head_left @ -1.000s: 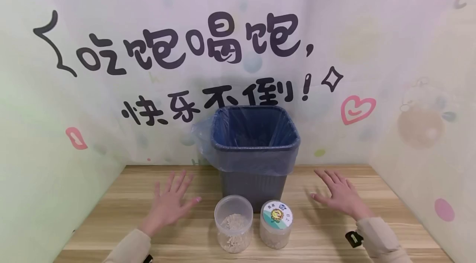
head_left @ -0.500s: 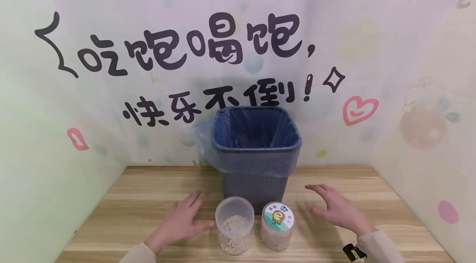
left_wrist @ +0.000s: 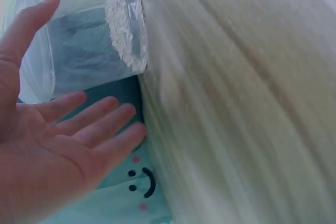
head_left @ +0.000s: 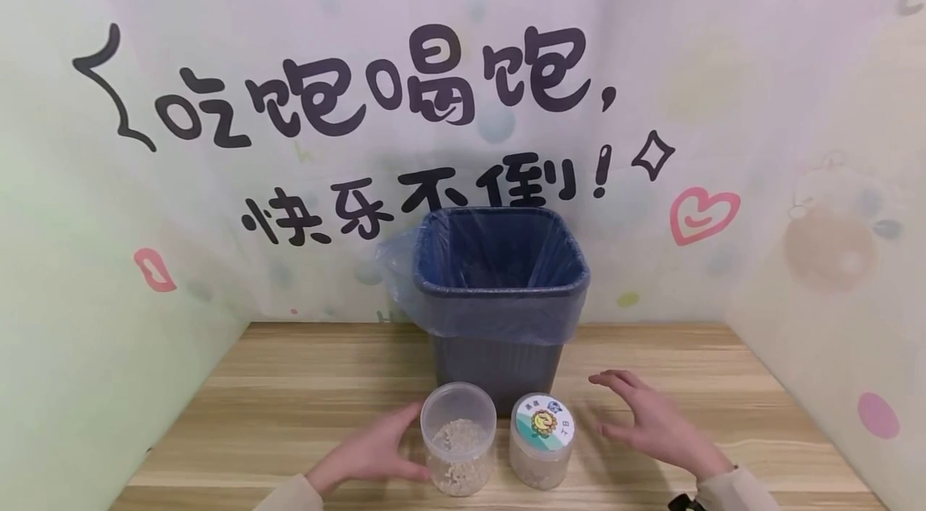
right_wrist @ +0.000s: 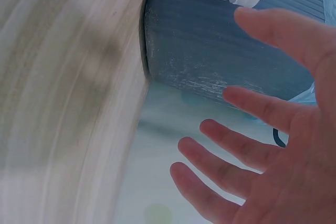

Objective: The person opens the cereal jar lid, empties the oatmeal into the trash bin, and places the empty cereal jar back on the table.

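Observation:
A clear plastic jar with no lid stands upright on the table, with pale crumbly bits in its bottom. At its left side is my left hand, its thumb in front and its fingers spread toward the back. In the left wrist view the thumb overlaps the jar; whether it touches I cannot tell. Just right of that jar stands a second jar, its lid printed with a sunflower face. My right hand hovers to its right, fingers relaxed and apart from it, holding nothing.
Behind the jars stands a dark blue-grey trash bin lined with a translucent blue bag. Everything rests on a wooden table. A printed cloth backdrop rises along the back and sides.
My left hand has come right and nearer to the open jar. The right hand has moved slightly toward the lidded jar and lost its spread. Jars and bin stay put.

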`<state>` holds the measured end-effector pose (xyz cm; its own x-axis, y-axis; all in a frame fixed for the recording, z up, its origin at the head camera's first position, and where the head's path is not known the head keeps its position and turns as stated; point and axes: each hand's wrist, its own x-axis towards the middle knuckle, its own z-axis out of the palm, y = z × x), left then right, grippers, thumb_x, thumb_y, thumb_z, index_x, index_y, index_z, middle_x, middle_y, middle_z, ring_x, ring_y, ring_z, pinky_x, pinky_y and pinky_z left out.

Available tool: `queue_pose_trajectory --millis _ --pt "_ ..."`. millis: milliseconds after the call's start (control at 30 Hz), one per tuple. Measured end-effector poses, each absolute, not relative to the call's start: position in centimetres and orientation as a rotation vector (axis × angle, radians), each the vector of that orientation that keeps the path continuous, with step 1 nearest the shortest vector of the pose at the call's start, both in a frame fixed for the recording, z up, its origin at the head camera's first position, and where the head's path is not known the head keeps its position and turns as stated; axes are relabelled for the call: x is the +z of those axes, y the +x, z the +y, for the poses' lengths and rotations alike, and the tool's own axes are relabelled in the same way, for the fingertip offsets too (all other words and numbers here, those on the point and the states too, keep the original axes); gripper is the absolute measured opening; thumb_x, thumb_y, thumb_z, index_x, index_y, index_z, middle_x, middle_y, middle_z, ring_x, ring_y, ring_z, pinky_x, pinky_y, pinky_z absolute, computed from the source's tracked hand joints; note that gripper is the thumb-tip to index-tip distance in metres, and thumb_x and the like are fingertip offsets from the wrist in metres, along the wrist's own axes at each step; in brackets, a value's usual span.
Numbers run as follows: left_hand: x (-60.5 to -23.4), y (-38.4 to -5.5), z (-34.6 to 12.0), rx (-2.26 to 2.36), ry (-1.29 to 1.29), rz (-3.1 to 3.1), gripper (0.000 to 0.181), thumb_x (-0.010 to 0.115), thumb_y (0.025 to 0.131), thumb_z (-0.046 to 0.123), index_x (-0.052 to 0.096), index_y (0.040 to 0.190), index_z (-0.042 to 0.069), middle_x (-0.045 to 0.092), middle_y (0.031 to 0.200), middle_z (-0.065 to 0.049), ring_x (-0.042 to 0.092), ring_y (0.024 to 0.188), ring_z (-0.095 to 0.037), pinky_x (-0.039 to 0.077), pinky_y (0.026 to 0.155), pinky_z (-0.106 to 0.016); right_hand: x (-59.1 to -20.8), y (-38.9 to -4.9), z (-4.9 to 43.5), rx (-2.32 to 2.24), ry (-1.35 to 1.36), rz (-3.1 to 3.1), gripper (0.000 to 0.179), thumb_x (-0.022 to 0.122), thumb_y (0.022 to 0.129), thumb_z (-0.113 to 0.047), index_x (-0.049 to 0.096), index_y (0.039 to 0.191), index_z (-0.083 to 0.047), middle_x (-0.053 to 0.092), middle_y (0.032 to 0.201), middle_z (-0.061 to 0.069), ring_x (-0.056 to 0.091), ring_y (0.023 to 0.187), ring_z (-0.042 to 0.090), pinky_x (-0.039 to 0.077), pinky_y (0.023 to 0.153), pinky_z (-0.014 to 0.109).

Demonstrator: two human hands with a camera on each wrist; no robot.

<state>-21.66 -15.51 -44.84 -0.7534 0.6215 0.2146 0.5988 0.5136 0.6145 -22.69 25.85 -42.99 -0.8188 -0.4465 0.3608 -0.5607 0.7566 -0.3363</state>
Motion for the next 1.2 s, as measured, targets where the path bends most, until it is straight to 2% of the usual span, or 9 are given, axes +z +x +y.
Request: queue_pose_trajectory --millis 133,300,400,667,967,1200 --pt "-45.4 -22.2 -15.2 1.193 1.070 2.567 0.094 0.087 0.070 0.029 0.037 0.143 -0.002 0.052 0.136 -0.018 0.048 0.123 -0.033 0.040 0.102 -0.040 -43.3 -22.6 25.8 0.651 0.799 -2.679 0.057 0.081 0.076 -0.024 0.059 0.125 -0.005 0.055 0.126 0.014 0.057 0.110 0.035 0.050 0.084 0.052" --pt "-46.3 -23.4 -15.0 1.473 1.080 2.203 0.094 0.084 0.071 0.007 0.028 0.145 -0.007 0.041 0.140 -0.027 0.043 0.126 -0.044 0.037 0.105 -0.041 -43.6 -22.4 25.8 0.669 0.814 -2.674 0.058 0.082 0.075 -0.023 0.059 0.125 -0.005 0.055 0.126 0.015 0.056 0.110 0.036 0.049 0.085 0.053" --pt "-46.7 -23.9 -14.8 1.558 1.089 2.073 0.094 0.083 0.071 0.000 0.025 0.144 -0.009 0.037 0.140 -0.030 0.040 0.126 -0.047 0.035 0.106 -0.044 -43.7 -22.3 25.8 0.666 0.833 -2.668 0.057 0.082 0.075 -0.023 0.059 0.124 -0.005 0.055 0.125 0.015 0.057 0.109 0.035 0.050 0.083 0.053" --pt "-46.7 -23.6 -14.1 1.548 0.987 2.182 0.093 0.086 0.068 0.007 0.029 0.141 -0.005 0.045 0.133 -0.023 0.046 0.121 -0.041 0.038 0.102 -0.035 -43.8 -22.2 25.7 0.646 0.859 -2.646 0.056 0.082 0.075 -0.024 0.059 0.123 -0.006 0.056 0.123 0.010 0.058 0.107 0.031 0.051 0.082 0.049" --pt "-46.6 -23.4 -13.9 1.450 1.027 2.367 0.093 0.089 0.067 0.017 0.035 0.142 0.003 0.050 0.132 -0.016 0.047 0.121 -0.033 0.034 0.103 -0.036 -43.8 -22.1 25.4 0.621 0.916 -2.605 0.057 0.082 0.074 -0.024 0.060 0.123 -0.007 0.057 0.123 0.010 0.058 0.106 0.029 0.051 0.081 0.047" --pt "-46.5 -23.0 -14.0 1.430 1.021 2.407 0.093 0.089 0.068 0.023 0.037 0.142 0.005 0.053 0.130 -0.013 0.050 0.119 -0.029 0.036 0.102 -0.038 -43.2 -21.8 24.9 0.633 0.926 -2.542 0.057 0.084 0.072 -0.021 0.060 0.123 -0.008 0.058 0.122 0.007 0.058 0.106 0.026 0.052 0.082 0.044"
